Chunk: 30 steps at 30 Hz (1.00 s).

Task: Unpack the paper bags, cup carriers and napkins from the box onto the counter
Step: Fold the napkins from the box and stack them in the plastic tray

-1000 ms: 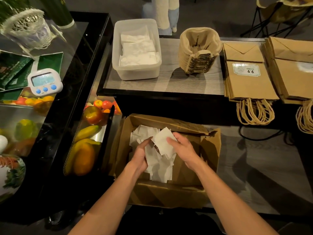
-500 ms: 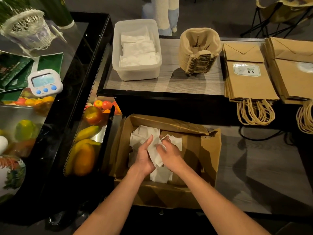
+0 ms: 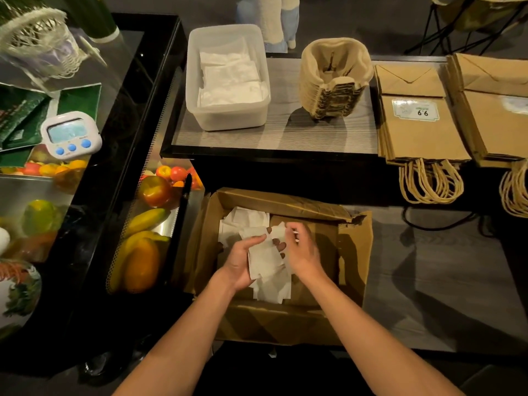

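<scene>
Lying loose in the open cardboard box (image 3: 354,252), white napkins (image 3: 245,221) are heaped toward its left side, and a small sheaf (image 3: 264,261) of them is held just above the heap. The sheaf is clasped by the left hand (image 3: 240,261), whose grip is curled round it with the thumb laid across the top sheet. The upper end of the sheaf is pinched in the grip of the right hand (image 3: 304,250), its fingers bent over the paper. The box is set on a lower grey surface (image 3: 428,281) in front of the tabletop (image 3: 285,135).

On the tabletop, a clear plastic tub (image 3: 194,90) filled with folded white napkins is placed at the left. A stack of moulded cup carriers (image 3: 334,81) is stood just beside it. Two flat stacks of brown paper bags (image 3: 414,132) are laid at the right, with their twisted handles hung over the near edge.

To the left of the box, fruit (image 3: 143,261) is seen inside a display case, and a white digital timer (image 3: 71,135) is rested on the case's dark top.
</scene>
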{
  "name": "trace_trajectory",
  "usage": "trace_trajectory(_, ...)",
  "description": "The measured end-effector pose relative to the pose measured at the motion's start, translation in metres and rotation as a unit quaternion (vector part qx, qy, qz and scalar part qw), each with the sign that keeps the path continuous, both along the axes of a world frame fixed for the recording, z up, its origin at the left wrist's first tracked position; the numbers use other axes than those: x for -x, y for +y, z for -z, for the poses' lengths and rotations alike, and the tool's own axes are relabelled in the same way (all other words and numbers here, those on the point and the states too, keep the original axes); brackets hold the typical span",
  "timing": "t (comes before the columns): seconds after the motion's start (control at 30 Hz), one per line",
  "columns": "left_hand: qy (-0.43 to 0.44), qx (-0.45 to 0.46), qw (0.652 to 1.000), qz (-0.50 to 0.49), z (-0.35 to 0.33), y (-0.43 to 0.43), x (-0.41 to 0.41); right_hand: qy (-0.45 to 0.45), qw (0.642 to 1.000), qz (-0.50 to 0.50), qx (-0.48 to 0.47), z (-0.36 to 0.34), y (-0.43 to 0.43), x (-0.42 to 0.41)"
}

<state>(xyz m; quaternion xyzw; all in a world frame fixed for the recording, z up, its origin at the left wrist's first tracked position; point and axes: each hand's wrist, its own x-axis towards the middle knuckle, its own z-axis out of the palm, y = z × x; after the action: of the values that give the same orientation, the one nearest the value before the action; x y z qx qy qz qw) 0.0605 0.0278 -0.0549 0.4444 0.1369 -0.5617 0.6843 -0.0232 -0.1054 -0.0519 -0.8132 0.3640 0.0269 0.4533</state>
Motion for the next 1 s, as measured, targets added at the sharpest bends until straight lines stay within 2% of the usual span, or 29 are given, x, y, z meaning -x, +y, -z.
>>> trace_trajectory(0.07,0.028,-0.041,0.998,-0.032,0.003,0.001,-0.001,0.108,0.994,-0.029,0.008,0.010,-0.010,0.004)
trace_trajectory(0.13,0.037,-0.078,0.994,-0.064,0.009,0.003,-0.003,0.233,0.969,-0.076,0.005,0.019,-0.009,0.009)
trace_trajectory(0.2,0.032,-0.107,0.991,-0.075,0.014,0.006,-0.004,0.282,0.957,-0.064,-0.037,0.024,-0.001,0.015)
trace_trajectory(0.43,0.027,-0.157,0.982,-0.105,0.023,0.014,-0.005,0.246,0.940,0.048,-0.233,0.048,0.029,0.019)
trace_trajectory(0.6,0.032,-0.152,0.981,-0.116,0.024,0.019,-0.005,0.173,0.967,0.070,-0.176,0.047,0.035,0.008)
trace_trajectory(0.83,0.039,-0.155,0.979,-0.125,0.023,0.020,-0.009,0.151,0.985,0.036,-0.072,0.035,0.008,0.018)
trace_trajectory(1.0,0.043,-0.152,0.982,-0.107,0.021,0.015,-0.008,0.163,0.985,-0.055,0.014,0.026,-0.016,0.023)
